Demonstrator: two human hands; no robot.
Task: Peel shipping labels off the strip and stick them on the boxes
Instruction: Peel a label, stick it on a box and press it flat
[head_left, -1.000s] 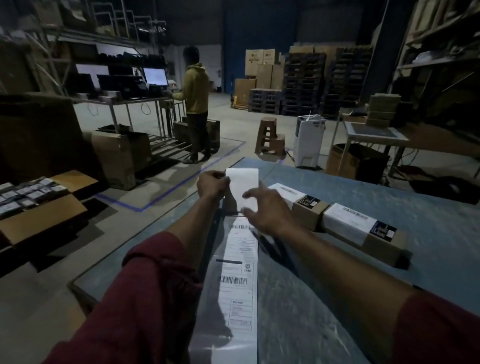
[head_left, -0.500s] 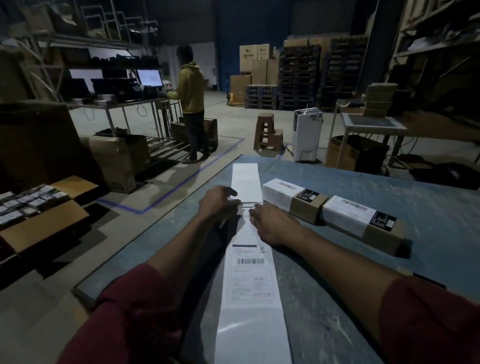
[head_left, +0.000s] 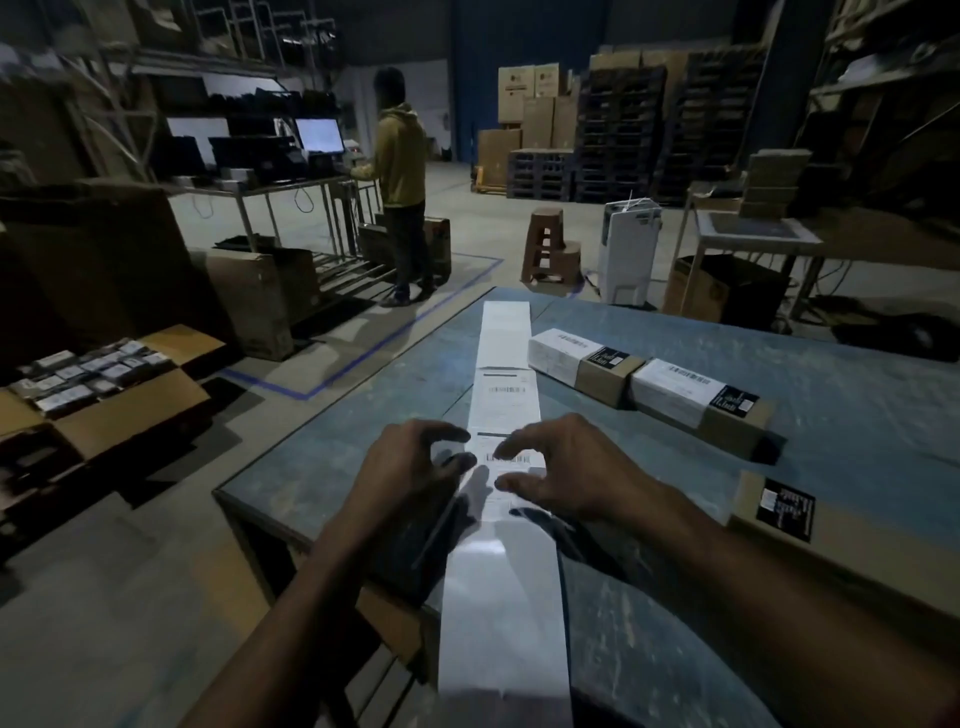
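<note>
A long white label strip (head_left: 503, 395) lies flat along the blue table (head_left: 831, 395), with printed barcodes on its middle labels and blank backing at both ends. My left hand (head_left: 410, 467) hovers at the strip's left edge, fingers curled and apart. My right hand (head_left: 566, 467) is over the strip's right edge, fingertips spread on or just above a barcode label. Neither hand grips anything. Two long cardboard boxes with white labels (head_left: 582, 364) (head_left: 696, 405) lie to the right of the strip. A third box (head_left: 779, 525) with only a black sticker lies nearer, at the right.
The table's left edge (head_left: 332, 415) drops to the floor. An open carton of small packs (head_left: 98, 384) sits on the floor at the left. A person in a yellow hoodie (head_left: 397, 182) stands at a far desk. Stools, a white unit and stacked cartons stand beyond the table.
The strip, held up and folded a second ago, now lies flat on the table. Both hands have slid back along it toward me and let go of it.
</note>
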